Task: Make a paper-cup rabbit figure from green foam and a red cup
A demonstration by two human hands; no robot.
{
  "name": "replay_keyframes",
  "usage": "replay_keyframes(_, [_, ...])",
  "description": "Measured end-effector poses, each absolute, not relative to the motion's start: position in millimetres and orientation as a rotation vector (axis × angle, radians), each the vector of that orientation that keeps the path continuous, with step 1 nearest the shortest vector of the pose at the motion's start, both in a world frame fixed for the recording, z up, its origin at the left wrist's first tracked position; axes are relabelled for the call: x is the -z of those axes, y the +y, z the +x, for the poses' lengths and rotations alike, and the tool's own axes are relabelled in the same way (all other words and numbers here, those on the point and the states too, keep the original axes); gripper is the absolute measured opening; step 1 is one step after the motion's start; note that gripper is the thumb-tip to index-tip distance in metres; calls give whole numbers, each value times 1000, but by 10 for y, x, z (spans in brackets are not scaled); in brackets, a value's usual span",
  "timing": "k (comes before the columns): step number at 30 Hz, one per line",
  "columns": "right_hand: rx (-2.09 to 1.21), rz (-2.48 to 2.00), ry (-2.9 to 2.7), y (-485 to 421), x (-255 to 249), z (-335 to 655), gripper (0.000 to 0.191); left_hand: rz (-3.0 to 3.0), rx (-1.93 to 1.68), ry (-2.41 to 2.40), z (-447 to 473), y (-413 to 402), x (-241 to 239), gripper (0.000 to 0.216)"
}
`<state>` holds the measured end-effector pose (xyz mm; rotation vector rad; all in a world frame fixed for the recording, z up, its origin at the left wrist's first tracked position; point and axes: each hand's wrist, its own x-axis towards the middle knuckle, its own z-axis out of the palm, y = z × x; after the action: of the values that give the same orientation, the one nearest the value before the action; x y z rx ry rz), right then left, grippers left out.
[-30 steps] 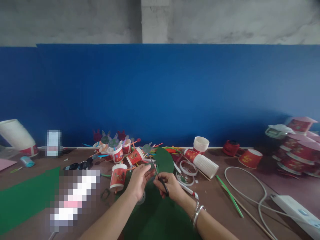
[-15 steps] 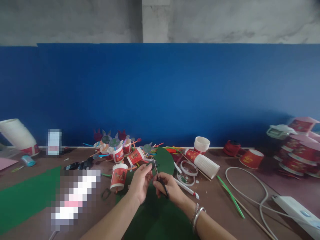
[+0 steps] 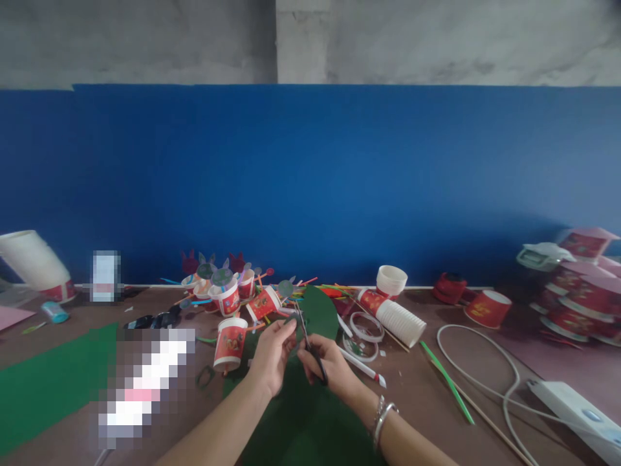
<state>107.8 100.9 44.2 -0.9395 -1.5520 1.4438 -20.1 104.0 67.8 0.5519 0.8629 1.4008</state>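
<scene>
My right hand (image 3: 324, 364) is closed round the handles of a pair of scissors (image 3: 315, 364), whose blades point up and away from me. Pinched between the thumb and fingers of my left hand (image 3: 275, 353) is a small piece of dark green paper (image 3: 292, 318), close beside the blades. Whether the blades touch it I cannot tell. Beyond the hands lies a rounded dark green paper piece (image 3: 320, 314), and a larger dark green sheet (image 3: 310, 427) spreads beneath my forearms. Left of my left hand a red paper cup (image 3: 229, 344) stands upside down or upright; which, I cannot tell.
Several decorated cups (image 3: 226, 299) cluster at the back left. A stack of paper cups (image 3: 394, 317) lies right of centre near coiled tubing (image 3: 367, 327). A power strip (image 3: 577, 414) with a white cable sits at the right. A green sheet (image 3: 53, 388) lies at the left.
Both hands stay almost in place. The scissors and the small green piece shift only slightly between the fingers.
</scene>
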Motion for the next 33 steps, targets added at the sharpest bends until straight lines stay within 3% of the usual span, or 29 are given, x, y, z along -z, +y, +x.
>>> replay_keyframes(33, [-1422, -989, -1545, 1022, -482, 1093, 31, 699, -1344, 879, -233, 1075, -671, 25])
